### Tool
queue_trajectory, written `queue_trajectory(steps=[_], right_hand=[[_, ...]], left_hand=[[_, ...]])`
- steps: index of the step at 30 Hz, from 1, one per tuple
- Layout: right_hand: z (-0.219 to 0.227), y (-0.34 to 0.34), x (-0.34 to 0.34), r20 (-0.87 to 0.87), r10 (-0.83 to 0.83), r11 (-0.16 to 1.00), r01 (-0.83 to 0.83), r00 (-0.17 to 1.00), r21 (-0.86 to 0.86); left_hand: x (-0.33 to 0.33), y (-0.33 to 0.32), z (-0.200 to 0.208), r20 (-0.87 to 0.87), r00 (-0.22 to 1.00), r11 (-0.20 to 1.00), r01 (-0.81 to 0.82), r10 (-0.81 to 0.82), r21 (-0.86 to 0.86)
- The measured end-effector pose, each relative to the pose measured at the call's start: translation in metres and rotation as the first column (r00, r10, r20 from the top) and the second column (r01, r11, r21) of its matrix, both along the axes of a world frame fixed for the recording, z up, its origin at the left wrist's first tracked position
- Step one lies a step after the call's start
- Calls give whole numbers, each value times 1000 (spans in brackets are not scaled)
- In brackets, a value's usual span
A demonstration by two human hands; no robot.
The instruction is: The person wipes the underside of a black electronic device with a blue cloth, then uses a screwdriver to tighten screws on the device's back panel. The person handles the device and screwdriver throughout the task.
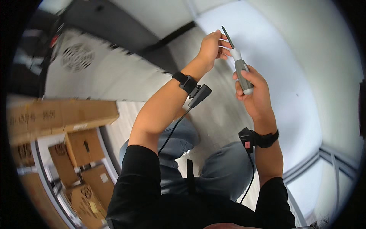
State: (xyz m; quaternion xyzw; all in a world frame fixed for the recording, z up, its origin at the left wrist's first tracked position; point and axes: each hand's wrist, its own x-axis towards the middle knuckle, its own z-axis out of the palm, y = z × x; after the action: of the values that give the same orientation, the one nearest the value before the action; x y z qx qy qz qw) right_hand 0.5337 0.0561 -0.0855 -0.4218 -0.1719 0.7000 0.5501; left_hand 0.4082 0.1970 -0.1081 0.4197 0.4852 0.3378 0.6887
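Note:
A screwdriver (240, 65) with a grey and white handle and a thin dark shaft points away from me, leaning slightly left. Its handle is gripped in my right hand (257, 91), the thumb lying along it. Beside the shaft is my left hand (209, 47), its fingers apart and partly curled. Whether those fingertips touch the shaft I cannot tell; they seem to hold nothing. Each wrist carries a black strapped device, the left one (187, 83) and the right one (259, 138), with a cable running down from it.
A white panel (297, 95) stands on the right, with a metal frame (305, 166) below. To the left is a pale cabinet (110, 70) with a round vent. Cardboard boxes (85, 147) fill a rack at lower left. Under my hands is a grey floor (217, 114).

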Motion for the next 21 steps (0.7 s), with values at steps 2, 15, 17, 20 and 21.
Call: queue_trajectory(steps=[2, 15, 17, 20, 21], right_hand=[[9, -19, 1, 19, 163, 984, -164, 986, 65], [82, -54, -100, 110, 334, 901, -352, 936, 253], [87, -59, -111, 146, 300, 908, -329, 943, 261], [99, -66, -125, 168, 260, 916, -298, 951, 270], [102, -67, -129, 171, 248, 918, -288, 954, 273]], left_hand=[[-24, -34, 14, -6, 997, 995, -75, 75, 60], [-155, -90, 114, 250, 949, 900, -271, 192, 341], [-162, -91, 119, 259, 951, 896, -259, 170, 360], [-170, -89, 118, 280, 948, 910, -244, 151, 335], [-172, -87, 119, 294, 946, 911, -238, 138, 336]])
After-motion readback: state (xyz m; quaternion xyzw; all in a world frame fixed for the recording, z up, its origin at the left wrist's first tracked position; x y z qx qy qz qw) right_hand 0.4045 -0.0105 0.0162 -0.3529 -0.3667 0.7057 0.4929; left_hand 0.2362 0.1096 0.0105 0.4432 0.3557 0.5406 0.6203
